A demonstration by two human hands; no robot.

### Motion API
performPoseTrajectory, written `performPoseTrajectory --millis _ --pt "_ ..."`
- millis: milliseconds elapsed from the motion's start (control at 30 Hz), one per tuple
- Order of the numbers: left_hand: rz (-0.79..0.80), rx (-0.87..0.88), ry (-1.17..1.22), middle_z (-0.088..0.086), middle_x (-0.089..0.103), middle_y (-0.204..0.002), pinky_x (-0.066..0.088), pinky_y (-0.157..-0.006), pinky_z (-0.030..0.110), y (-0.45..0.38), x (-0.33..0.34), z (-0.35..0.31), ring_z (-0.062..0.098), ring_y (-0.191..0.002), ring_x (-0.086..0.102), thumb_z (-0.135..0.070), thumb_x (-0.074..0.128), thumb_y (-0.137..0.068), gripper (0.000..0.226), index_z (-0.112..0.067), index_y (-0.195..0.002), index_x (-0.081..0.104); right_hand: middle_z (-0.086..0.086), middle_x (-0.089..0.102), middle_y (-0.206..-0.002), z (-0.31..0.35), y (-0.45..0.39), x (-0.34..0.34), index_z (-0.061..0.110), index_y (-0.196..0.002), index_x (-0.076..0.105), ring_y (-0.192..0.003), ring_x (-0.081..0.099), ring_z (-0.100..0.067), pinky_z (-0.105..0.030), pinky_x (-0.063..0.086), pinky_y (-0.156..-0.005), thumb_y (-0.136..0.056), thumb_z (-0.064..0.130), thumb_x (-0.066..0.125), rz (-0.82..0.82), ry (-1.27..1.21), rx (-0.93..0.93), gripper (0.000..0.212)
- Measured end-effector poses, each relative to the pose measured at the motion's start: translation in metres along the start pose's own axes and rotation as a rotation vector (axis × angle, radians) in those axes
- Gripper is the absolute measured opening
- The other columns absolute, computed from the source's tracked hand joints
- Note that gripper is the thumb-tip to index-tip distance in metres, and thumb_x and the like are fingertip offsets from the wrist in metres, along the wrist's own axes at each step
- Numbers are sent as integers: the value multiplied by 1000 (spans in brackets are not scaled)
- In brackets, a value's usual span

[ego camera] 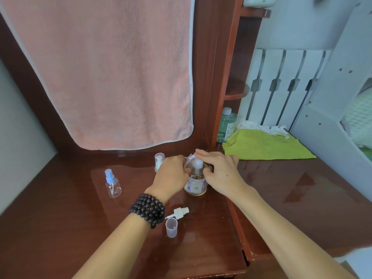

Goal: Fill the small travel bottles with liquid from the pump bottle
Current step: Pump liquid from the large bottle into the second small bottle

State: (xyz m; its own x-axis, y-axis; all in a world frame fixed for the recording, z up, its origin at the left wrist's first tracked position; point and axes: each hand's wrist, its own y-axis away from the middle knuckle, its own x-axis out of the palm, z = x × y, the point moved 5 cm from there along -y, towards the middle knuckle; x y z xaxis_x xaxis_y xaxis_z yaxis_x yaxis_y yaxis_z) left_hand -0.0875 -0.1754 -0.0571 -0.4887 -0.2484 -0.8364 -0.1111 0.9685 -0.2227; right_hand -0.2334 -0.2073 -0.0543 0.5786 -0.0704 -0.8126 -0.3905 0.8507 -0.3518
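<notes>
Pump bottle [195,183] stands upright at mid-surface [60,218]. Left hand [171,174] has its grip closed on a clear small bottle [189,164] beside the pump head. Right hand [219,170] rests extended fingers on the pump head; grip released. Spray bottle [112,184] stands well left.

- The pump bottle [195,183] is clear with amber liquid, a white pump and a lilac floral label.
- One travel bottle [113,184] is clear with a pale blue sprayer.
- The loose spray head [179,212] is white.
- The loose cap [171,227] is frosted lilac.
- The bracelet [148,210] has dark brown beads.
- The towel [112,71] is salmon pink, edged white.
- The cloth [263,146] is lime green.
- The tabletop [60,218] is glossy reddish brown.
</notes>
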Motion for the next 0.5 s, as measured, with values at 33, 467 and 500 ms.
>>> performPoseTrajectory --millis 33,467,500 --pt "-2 -1 -2 3 61 -79 39 -72 31 1 0 0 24 -83 59 -9 55 -88 9 -11 -80 56 29 52 -134 0 0 1 43 -123 62 -122 47 2 -38 25 -89 -78 6 50 -2 -2 -1 60" --pt "-68 -6 35 5 64 -86 37 -71 29 -3 -4 -2 20 -81 54 -15 59 -90 6 -9 -91 62 28 56 -130 1 -8 -13 40 -118 66 -125 45 4 -34 24 -93 -80 6 50 -24 -57 -10 54" --pt "-68 -18 37 4 64 -87 40 -72 31 -2 -3 -1 20 -82 54 -16 59 -90 7 -10 -92 63 28 56 -130 1 -7 -12 41 -118 66 -124 46 5 -35 25 -94 -80 5 50 -26 -59 -9 54"
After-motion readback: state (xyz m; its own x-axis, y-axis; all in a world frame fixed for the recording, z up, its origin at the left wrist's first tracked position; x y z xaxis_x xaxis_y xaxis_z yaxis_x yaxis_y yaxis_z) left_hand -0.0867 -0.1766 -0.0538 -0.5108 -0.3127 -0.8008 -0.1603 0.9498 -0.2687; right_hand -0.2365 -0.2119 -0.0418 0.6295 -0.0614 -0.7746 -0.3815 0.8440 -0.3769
